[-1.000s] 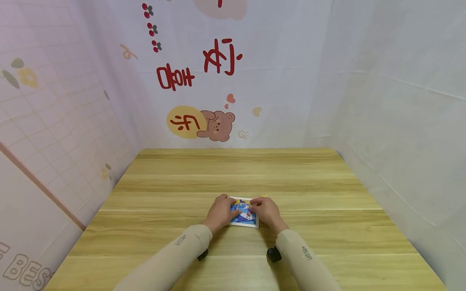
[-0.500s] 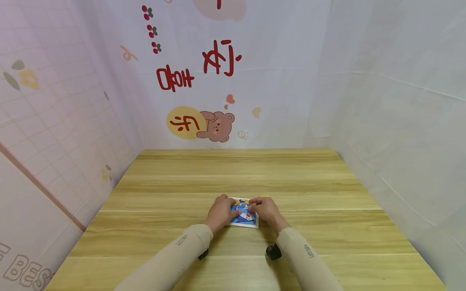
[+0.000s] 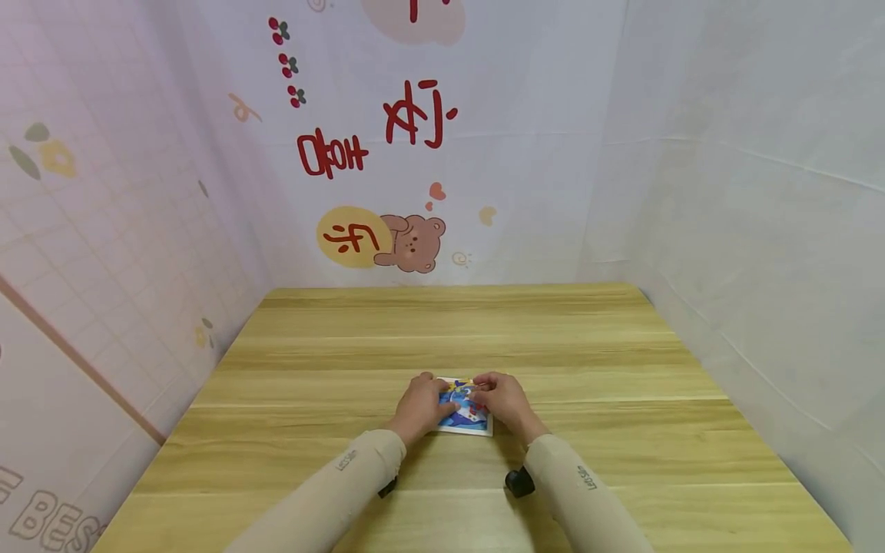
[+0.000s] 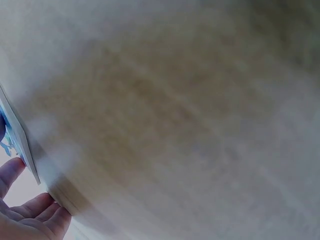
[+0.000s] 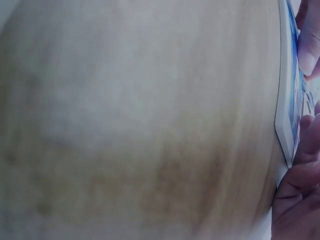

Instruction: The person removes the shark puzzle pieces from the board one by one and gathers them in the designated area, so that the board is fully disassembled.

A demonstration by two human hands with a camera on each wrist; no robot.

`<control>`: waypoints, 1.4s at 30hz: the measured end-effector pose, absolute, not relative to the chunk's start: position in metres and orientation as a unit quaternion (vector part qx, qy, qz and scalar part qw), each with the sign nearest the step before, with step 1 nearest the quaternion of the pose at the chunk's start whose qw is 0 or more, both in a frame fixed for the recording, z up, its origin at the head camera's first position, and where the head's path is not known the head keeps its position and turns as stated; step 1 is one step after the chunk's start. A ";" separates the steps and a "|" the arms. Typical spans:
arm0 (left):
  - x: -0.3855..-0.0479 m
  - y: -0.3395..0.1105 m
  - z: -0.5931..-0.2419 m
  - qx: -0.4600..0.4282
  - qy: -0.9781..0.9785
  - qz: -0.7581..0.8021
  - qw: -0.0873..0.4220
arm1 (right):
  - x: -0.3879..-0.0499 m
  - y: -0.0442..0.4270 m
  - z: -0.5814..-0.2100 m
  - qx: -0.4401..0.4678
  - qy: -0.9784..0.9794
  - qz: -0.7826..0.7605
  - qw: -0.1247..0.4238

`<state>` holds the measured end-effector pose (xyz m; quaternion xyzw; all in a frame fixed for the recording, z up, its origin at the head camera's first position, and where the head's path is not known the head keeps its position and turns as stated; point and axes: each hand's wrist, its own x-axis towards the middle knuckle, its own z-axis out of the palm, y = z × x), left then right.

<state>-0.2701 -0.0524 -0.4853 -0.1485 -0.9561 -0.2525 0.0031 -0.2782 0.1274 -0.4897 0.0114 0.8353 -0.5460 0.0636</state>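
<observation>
Board (image 3: 466,420) with a white border and blue picture lies on the wooden table (image 3: 588,346). The left hand (image 3: 418,404) rests on its left side, thumb and fingers apart; the right hand (image 3: 506,400) bends over the upper right corner, hiding it; whether it pinches anything, I cannot tell. Wrist views crop the board to slivers.

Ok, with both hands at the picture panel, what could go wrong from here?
The picture panel lies on the table with no visible fastening, so uneven pushing from the left hand and right hand might slide or turn it. The right hand covers its upper right part in the head view, so a slip there could go unnoticed. The wrist views show mainly its edge, so they may help little.
</observation>
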 end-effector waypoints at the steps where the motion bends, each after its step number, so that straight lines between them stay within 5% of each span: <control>1: -0.270 -0.053 -0.485 -0.148 -0.956 -0.253 0.003 | -0.278 0.126 -0.490 0.011 0.835 -0.546 0.060; 27: -0.268 -0.051 -0.484 -0.129 -0.960 -0.250 -0.010 | -0.276 0.117 -0.487 0.014 0.825 -0.562 0.055; 42: -0.265 -0.051 -0.482 -0.133 -0.958 -0.254 0.000 | -0.293 0.160 -0.467 0.023 0.808 -0.588 0.025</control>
